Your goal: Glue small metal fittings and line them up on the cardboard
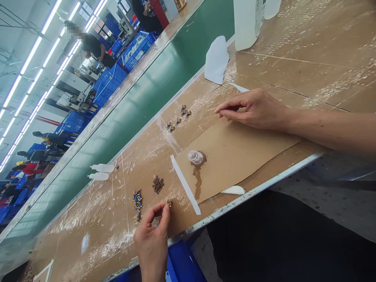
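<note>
My left hand (154, 235) pinches a small brass-coloured metal part (169, 203) between thumb and forefinger, low over the table's near edge. Close by lie a cluster of blue-and-brass small parts (137, 200) and a pile of small brown round pieces (158, 184). Over the far edge of a brown cardboard sheet (235, 156), my right hand (255, 109) is closed with fingertips together; whatever they hold, if anything, cannot be made out. On the sheet sits a small clear cup (196, 157) beside a wet brown streak. Several more blue-and-brass parts (178, 120) lie left of my right hand.
White tape (186, 186) runs along the sheet's left edge. Two small white bottles (100, 172) lie at the table's far side. A large white bottle (246, 23) and a white paper piece (216, 60) are at upper right. A green strip (164, 94) lies beyond; people work farther off.
</note>
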A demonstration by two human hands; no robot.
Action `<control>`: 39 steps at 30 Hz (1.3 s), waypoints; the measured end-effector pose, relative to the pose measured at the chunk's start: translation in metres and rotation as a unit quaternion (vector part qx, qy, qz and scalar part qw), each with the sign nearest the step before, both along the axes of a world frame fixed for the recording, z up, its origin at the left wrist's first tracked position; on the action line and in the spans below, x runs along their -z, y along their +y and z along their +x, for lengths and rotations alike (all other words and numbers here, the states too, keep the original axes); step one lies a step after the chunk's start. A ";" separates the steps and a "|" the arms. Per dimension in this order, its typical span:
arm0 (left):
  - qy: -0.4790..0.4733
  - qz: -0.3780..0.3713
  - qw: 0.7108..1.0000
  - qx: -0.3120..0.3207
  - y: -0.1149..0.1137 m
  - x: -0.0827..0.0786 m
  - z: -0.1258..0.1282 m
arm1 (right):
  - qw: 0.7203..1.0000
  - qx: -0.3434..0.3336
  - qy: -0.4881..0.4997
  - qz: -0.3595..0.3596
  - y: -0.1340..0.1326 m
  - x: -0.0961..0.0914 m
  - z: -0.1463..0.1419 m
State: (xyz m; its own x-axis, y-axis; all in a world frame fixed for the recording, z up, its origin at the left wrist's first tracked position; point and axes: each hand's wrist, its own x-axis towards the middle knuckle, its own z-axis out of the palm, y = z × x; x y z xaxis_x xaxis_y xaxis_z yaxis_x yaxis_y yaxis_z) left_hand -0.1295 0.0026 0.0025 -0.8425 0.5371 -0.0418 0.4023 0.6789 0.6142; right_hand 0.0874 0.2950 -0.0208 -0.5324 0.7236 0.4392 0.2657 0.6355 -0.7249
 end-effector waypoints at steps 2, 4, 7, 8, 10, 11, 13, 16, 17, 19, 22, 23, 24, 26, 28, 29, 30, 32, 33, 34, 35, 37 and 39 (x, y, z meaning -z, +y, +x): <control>0.003 -0.005 1.000 0.001 0.001 -0.001 0.001 | 1.000 -0.003 -0.001 0.001 0.000 0.000 0.000; 0.006 -0.010 1.000 0.000 0.002 -0.003 0.001 | 1.000 -0.005 0.003 0.001 -0.001 0.000 0.000; 0.016 -0.024 1.000 0.005 0.004 -0.005 0.001 | 1.000 -0.003 0.010 0.006 -0.001 -0.001 0.000; 0.022 -0.028 0.999 0.010 0.004 -0.005 0.001 | 1.000 -0.003 0.013 0.009 -0.001 -0.001 0.000; 0.034 -0.037 0.998 0.023 0.005 -0.005 0.001 | 1.000 -0.003 0.015 0.013 -0.001 -0.001 0.000; 0.039 -0.042 0.998 0.028 0.006 -0.006 0.000 | 1.000 -0.004 0.015 0.013 0.000 -0.001 0.000; 0.051 -0.054 0.997 0.038 0.006 -0.006 -0.001 | 1.000 -0.006 0.017 0.012 0.000 -0.001 0.000; 0.065 -0.070 0.994 0.054 0.007 -0.007 -0.002 | 1.000 -0.006 0.013 0.012 0.000 0.000 0.000; 0.070 -0.073 0.993 0.057 0.008 -0.007 -0.002 | 1.000 -0.007 0.014 0.014 0.000 0.000 0.000; 0.088 -0.082 0.991 0.062 0.008 -0.007 0.000 | 1.000 -0.008 0.014 0.016 0.001 0.000 0.000; 0.136 -0.088 0.984 0.077 0.008 -0.004 0.004 | 1.000 -0.009 0.012 0.017 0.001 0.000 0.000; 0.151 -0.089 0.981 0.083 0.008 -0.003 0.005 | 1.000 -0.008 0.009 0.016 0.002 0.000 0.000; 0.164 -0.088 0.979 0.089 0.007 -0.002 0.006 | 1.000 -0.008 0.007 0.017 0.002 0.000 0.001; 0.178 -0.088 0.976 0.094 0.007 -0.001 0.006 | 1.000 -0.010 0.007 0.024 0.003 0.001 0.001; 0.175 -0.093 0.976 0.094 0.008 -0.002 0.005 | 0.999 -0.013 0.011 0.029 0.003 0.002 0.001; 0.169 -0.096 0.976 0.095 0.008 -0.002 0.004 | 0.999 -0.015 0.015 0.031 0.003 0.002 0.001; 0.160 -0.099 0.978 0.095 0.009 -0.004 0.003 | 0.999 -0.017 0.019 0.033 0.003 0.002 0.001; 0.143 -0.102 0.980 0.094 0.010 -0.007 0.000 | 0.999 -0.018 0.025 0.033 0.002 0.001 0.001; 0.135 -0.101 0.981 0.093 0.011 -0.008 -0.001 | 0.999 -0.019 0.027 0.033 0.002 0.001 0.001; 0.127 -0.101 0.983 0.090 0.011 -0.009 -0.002 | 0.999 -0.019 0.028 0.032 0.002 0.000 0.001; 0.118 -0.101 0.984 0.086 0.011 -0.010 -0.003 | 0.999 -0.019 0.028 0.031 0.001 -0.001 0.001; 0.089 -0.097 0.988 0.077 0.010 -0.011 -0.005 | 0.999 -0.020 0.027 0.030 0.001 -0.002 0.001; 0.051 -0.083 0.993 0.066 0.009 -0.009 -0.006 | 0.999 -0.020 0.029 0.029 0.001 -0.002 0.002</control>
